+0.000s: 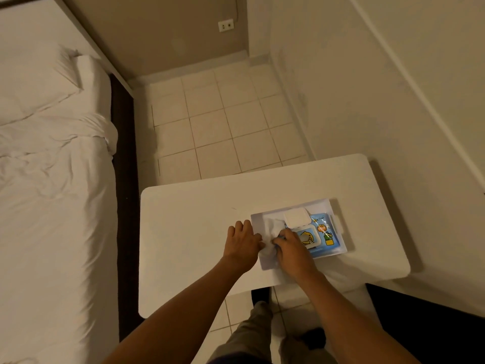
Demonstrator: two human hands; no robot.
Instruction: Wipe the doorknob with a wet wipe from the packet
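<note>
A blue wet-wipe packet (321,233) with cartoon pictures lies in a clear plastic tray (338,224) on a small white table (189,232). Its white flip lid (296,216) stands open. A white wipe (271,229) is bunched at the packet's left end. My right hand (291,248) pinches the wipe from the right. My left hand (244,241) rests at the tray's left edge, fingers curled, touching the wipe's lower left part. No doorknob is in view.
A bed (52,193) with white sheets and a dark frame runs along the left. Tiled floor (223,127) lies beyond the table. A white wall (380,88) stands on the right, and a wall socket (226,25) sits on the far wall.
</note>
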